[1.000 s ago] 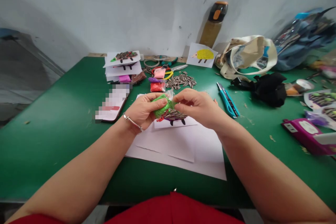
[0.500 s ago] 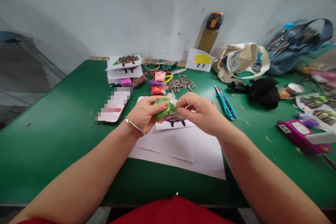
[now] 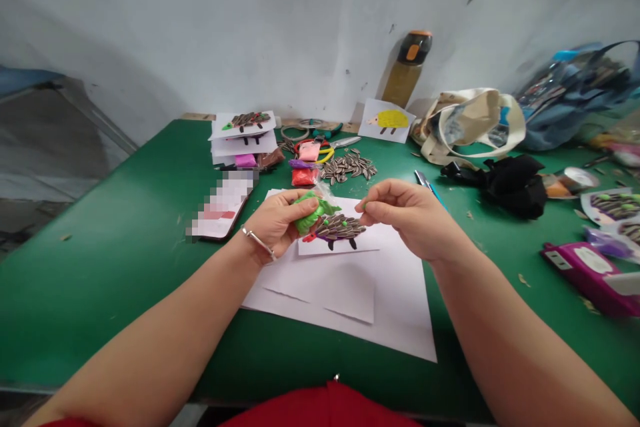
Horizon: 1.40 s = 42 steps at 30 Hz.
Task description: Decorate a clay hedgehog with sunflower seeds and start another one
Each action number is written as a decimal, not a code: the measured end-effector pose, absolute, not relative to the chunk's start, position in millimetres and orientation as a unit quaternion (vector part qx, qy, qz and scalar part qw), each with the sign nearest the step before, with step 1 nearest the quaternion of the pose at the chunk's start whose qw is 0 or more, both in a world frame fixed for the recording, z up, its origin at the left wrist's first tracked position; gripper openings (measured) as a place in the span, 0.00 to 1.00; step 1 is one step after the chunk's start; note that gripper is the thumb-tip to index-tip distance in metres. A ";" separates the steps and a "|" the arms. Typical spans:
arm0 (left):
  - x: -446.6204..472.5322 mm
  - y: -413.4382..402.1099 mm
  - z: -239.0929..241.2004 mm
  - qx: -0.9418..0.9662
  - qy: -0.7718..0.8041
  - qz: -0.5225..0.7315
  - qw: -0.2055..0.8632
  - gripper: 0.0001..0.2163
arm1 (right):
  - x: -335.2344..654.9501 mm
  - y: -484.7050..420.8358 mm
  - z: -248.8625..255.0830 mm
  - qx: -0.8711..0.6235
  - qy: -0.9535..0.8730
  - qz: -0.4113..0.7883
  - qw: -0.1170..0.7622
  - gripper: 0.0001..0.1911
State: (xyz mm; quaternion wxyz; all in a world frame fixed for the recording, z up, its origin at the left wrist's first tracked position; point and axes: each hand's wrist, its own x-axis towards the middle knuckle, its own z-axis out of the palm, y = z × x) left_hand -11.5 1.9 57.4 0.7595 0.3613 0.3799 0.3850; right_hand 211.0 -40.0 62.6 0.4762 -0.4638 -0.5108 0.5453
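One packet of green clay (image 3: 306, 213), held near one hedgehog picture (image 3: 345, 228)

The left hand (image 3: 276, 220) grasps the packet over white paper (image 3: 405, 307), its narrow end (image 3: 333, 210) pointing right. The right hand (image 3: 407, 215) pinches one green bit (image 3: 365, 206). The hedgehog's long axis runs sideways, red snout (image 3: 309, 237) left, above two black legs (image 3: 331, 245).

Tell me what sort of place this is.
Likely a craft workspace: there is a heap of sunflower seeds, a seed-covered hedgehog picture, and what looks like green modelling clay in the left hand.
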 end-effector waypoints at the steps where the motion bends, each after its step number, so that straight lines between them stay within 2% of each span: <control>1: -11.3 1.4 56.4 0.365 0.380 0.380 0.760 0.13 | 210.2 -39.9 62.4 -0.462 -0.509 0.547 0.477 0.07; 6: -11.8 -0.4 53.8 0.382 0.375 0.367 0.761 0.14 | 205.7 -36.6 59.5 -0.472 -0.507 0.527 0.493 0.08; 14: -12.4 0.1 53.7 0.364 0.386 0.382 0.757 0.14 | 204.6 -34.9 50.5 -0.511 -0.510 0.528 0.449 0.11; 20: -14.5 3.7 51.4 0.339 0.404 0.390 0.755 0.15 | 206.4 -33.8 49.2 -0.518 -0.475 0.550 0.453 0.13; 42: -17.6 9.3 49.2 0.345 0.421 0.395 0.740 0.14 | 212.8 -31.3 44.2 -0.587 -0.568 0.429 0.387 0.13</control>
